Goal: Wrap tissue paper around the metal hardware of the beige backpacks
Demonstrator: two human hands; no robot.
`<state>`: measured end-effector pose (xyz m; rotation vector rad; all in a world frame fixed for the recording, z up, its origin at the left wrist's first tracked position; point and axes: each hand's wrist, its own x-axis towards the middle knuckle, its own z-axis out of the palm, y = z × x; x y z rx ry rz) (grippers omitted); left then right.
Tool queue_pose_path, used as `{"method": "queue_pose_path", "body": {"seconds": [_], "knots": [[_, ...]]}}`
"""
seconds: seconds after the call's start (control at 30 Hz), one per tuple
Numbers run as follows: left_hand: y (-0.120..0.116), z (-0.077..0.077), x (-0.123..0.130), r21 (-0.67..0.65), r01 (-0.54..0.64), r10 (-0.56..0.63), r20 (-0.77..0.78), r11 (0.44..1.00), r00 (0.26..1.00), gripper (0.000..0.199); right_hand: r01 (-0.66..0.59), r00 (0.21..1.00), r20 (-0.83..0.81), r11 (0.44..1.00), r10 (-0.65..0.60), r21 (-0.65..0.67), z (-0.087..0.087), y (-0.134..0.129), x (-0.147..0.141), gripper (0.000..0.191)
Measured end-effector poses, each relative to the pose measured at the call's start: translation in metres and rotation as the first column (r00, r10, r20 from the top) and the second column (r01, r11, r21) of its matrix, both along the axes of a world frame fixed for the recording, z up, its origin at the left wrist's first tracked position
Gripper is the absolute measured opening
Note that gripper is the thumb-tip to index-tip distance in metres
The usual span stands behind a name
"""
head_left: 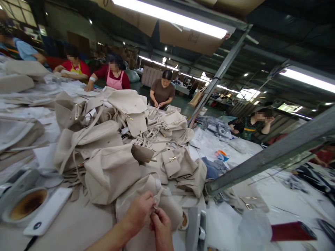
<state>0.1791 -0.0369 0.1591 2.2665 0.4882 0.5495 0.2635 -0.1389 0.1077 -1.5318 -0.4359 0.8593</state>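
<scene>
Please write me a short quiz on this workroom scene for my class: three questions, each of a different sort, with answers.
1. True or false: the slim white device lies to the right of both hands.
2. The person in the brown top holds their hands: a) overhead; b) close together in front; c) behind the back.
3. Fill in: the bags heaped beyond the left hand and right hand are ____ in colour.

Key: 1 false; 2 b; 3 beige.
</scene>
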Motion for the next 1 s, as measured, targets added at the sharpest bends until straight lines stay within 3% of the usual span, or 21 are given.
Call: {"method": "queue_pose_path", "body": {"seconds": [0.07,0.13,0.2,0.3,0.37,0.4,0.47,0.5,0.53,0.67,0.77,0.83,0.93,1.0], "knots": [[0.003,-0.004,0.005,0.17,-0.008,0.012,-0.022,0.985,1.0,0.02,-0.038,0.997,0.067,0.999,0.039,-0.025,-0.003,0.0,-0.007,0.019],[0.007,-0.001,0.013,0.217,-0.021,0.023,-0.01,0.976,1.0,0.02,-0.129,0.987,0.082,0.987,0.136,-0.093,-0.008,0.0,-0.016,0.017],[0.011,0.005,0.019,0.093,-0.06,0.058,0.017,0.994,0.998,0.02,-0.195,0.977,0.047,0.966,0.206,-0.172,-0.013,-0.002,-0.024,0.014],[0.014,0.013,0.021,-0.164,-0.122,0.127,0.017,0.979,0.992,0.009,-0.185,0.98,0.03,0.957,0.197,-0.223,-0.017,-0.006,-0.031,0.014],[0.013,0.01,0.018,-0.43,-0.109,0.116,-0.01,0.896,0.993,0.005,-0.184,0.98,0.022,0.945,0.197,-0.27,-0.015,-0.006,-0.033,0.014],[0.011,0.007,0.017,-0.581,-0.09,0.092,-0.026,0.809,0.995,0.01,-0.192,0.979,0.008,0.934,0.204,-0.302,-0.013,-0.006,-0.034,0.012],[0.009,-0.002,0.017,-0.822,-0.07,0.055,-0.047,0.565,0.997,0.022,-0.193,0.979,-0.007,0.916,0.204,-0.351,-0.011,-0.003,-0.035,0.008],[0.008,-0.006,0.018,-0.877,-0.076,0.06,-0.054,0.475,0.997,0.027,-0.185,0.98,-0.004,0.916,0.196,-0.357,-0.01,-0.002,-0.035,0.007],[0.009,-0.01,0.02,-0.894,-0.089,0.082,-0.059,0.438,0.995,0.031,-0.169,0.983,0.003,0.92,0.182,-0.355,-0.01,-0.001,-0.035,0.007],[0.022,-0.012,0.027,-0.924,-0.121,0.217,-0.043,0.363,0.975,0.039,-0.126,0.991,-0.008,0.935,0.131,-0.331,-0.013,-0.013,-0.028,0.014],[0.04,-0.008,0.025,-0.941,-0.128,0.309,-0.027,0.313,0.951,0.043,-0.086,0.996,-0.023,0.96,0.083,-0.268,-0.017,-0.046,-0.013,0.022],[0.055,-0.006,0.02,-0.952,-0.122,0.375,-0.007,0.282,0.927,0.045,0.007,0.999,0.042,0.967,0.003,-0.256,-0.019,-0.073,0.005,0.029],[0.074,-0.003,0.017,-0.964,-0.096,0.466,0.032,0.249,0.884,0.043,0.182,0.971,0.207,0.933,-0.12,-0.31,-0.027,-0.103,0.044,0.047],[0.083,0.0,0.018,-0.968,-0.075,0.506,0.059,0.241,0.86,0.04,0.257,0.936,0.325,0.893,-0.135,-0.368,-0.037,-0.108,0.07,0.055]]}}
